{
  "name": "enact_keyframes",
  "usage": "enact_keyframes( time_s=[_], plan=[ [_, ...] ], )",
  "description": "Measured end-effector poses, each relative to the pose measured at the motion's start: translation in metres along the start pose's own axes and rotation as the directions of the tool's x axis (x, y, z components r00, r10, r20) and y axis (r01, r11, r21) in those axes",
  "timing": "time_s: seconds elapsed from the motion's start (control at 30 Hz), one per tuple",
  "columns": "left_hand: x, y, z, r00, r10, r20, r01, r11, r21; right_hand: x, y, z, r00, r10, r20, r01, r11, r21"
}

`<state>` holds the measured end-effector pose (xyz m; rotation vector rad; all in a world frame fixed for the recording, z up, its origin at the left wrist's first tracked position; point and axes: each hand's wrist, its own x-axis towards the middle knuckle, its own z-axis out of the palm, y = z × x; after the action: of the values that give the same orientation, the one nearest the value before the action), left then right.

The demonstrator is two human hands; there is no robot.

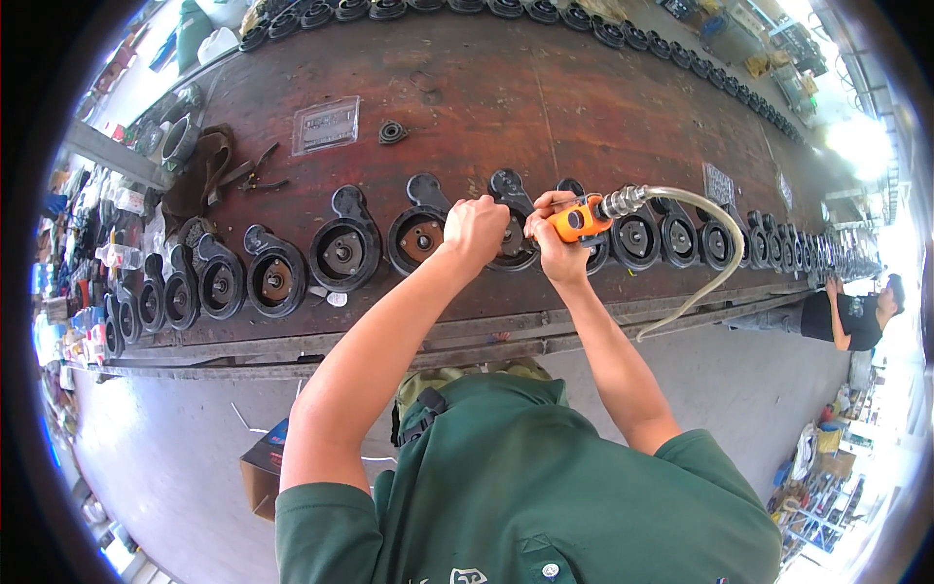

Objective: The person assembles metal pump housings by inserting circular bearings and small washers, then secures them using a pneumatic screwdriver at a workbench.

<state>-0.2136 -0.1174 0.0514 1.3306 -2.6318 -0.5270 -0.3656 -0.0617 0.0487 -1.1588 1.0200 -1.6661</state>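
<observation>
My right hand is wrapped round an orange air tool, which has a metal coupling and a pale hose curving off to the right. Close beside it, my left hand is closed over the left edge of a black round housing with a rounded arm at its top. What the left fingers pinch, if anything, is hidden. The tool's working end is also hidden by my right hand. Just left of my left hand lies another black housing with a brown disc inside.
Similar housings line the near edge of the brown table; more line its far edge. Pliers, a clear plastic plate and a small black part lie on it. At far right stands another person.
</observation>
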Motion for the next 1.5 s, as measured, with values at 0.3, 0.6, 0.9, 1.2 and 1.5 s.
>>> enact_keyframes(
  time_s=[0.3,0.6,0.9,1.2,1.5],
  plan=[
    [0.0,0.006,-0.008,0.996,-0.053,0.074,0.05,0.998,0.035,-0.003,-0.005,0.002,1.0,-0.009,0.019,0.009,1.0,-0.027],
    [0.0,0.006,-0.005,0.998,-0.048,0.046,0.046,0.998,0.052,-0.003,0.004,-0.003,1.0,0.016,0.016,-0.017,0.999,0.028],
    [0.001,0.005,0.0,0.998,-0.061,-0.007,0.061,0.998,0.013,-0.01,0.008,0.001,0.994,-0.022,0.107,0.026,0.999,-0.036],
    [0.005,-0.003,0.006,0.99,-0.143,0.001,0.143,0.988,-0.067,-0.004,-0.002,0.011,0.991,-0.004,0.137,0.012,0.998,-0.054],
    [-0.091,0.06,0.08,0.674,-0.71,0.203,0.377,0.094,-0.922,0.019,0.002,0.021,0.992,-0.028,0.126,0.012,0.992,0.126]
  ],
)
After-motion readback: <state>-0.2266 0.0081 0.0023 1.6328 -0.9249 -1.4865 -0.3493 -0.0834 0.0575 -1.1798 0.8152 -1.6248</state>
